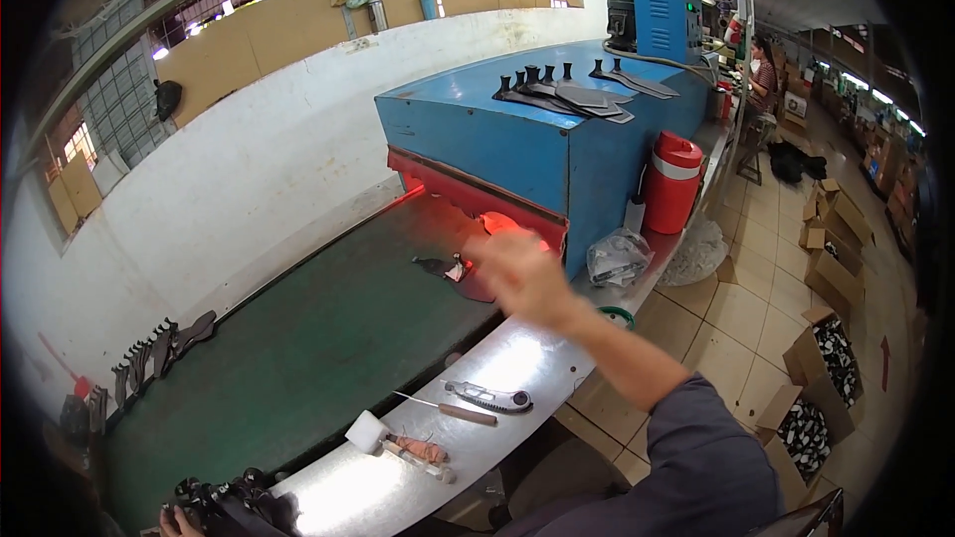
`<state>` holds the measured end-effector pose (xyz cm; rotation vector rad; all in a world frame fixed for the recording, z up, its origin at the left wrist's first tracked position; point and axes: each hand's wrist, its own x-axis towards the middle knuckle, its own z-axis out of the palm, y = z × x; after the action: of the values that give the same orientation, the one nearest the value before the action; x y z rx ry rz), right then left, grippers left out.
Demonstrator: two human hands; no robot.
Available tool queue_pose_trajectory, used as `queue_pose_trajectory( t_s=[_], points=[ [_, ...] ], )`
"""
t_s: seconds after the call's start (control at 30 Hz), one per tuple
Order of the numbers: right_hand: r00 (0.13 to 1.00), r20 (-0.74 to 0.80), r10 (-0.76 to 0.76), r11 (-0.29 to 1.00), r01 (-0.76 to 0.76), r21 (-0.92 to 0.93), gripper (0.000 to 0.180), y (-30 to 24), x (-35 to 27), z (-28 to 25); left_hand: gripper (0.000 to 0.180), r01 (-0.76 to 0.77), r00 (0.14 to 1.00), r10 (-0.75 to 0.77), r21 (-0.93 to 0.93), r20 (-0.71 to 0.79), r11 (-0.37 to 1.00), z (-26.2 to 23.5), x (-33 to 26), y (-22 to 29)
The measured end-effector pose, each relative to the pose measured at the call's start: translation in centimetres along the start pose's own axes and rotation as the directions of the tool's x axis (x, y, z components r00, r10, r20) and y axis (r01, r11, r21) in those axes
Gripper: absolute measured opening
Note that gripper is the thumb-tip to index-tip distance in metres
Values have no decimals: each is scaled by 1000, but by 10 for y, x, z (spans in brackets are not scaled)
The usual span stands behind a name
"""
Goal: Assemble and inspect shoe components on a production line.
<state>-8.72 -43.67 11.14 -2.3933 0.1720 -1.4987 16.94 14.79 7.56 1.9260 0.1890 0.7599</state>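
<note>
My right hand (522,276) reaches over the green conveyor belt (298,338) by the red-lit opening of a blue heating machine (477,144). Motion smears its fingers, so their grip cannot be made out. Just beside it on the belt lies a dark flat piece (433,267) with a small pale part next to it. At the lower left edge, my left hand (179,523) shows only its fingers, closed at the side of a bunch of black pieces (234,505); the frame cuts off the rest of it.
Dark flat pieces with knobs (149,363) line the belt's far left edge; more knobbed plates (567,94) lie atop the machine. On the metal ledge are a utility knife (487,397), a thin pointed tool (468,414) and a white-headed mallet (368,432). A red jug (672,184) stands right.
</note>
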Motion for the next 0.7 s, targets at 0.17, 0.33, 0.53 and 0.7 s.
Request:
queue_pose_trajectory(
  t_s=[0.17, 0.33, 0.53, 0.7],
  points=[
    [774, -626, -95, 889, -217, -404, 35, 62, 67, -130, 24, -609, 781, 556, -151, -285, 778, -18, 49, 19],
    [758, -639, 131, 673, -541, -505, 66, 177, 128, -193, 33, -115, 993, 117, -393, -18, 912, -38, 142, -39],
    [485, -105, 868, 362, -764, -534, 78, 169, 165, -188, 44, 109, 967, -64, -174, 247, 979, -35, 139, -93],
    [569, -290, 769, 224, -666, -712, 76, 135, 178, -167, 45, 103, 937, -57, -116, 344, 988, -12, 96, -101]
  ],
)
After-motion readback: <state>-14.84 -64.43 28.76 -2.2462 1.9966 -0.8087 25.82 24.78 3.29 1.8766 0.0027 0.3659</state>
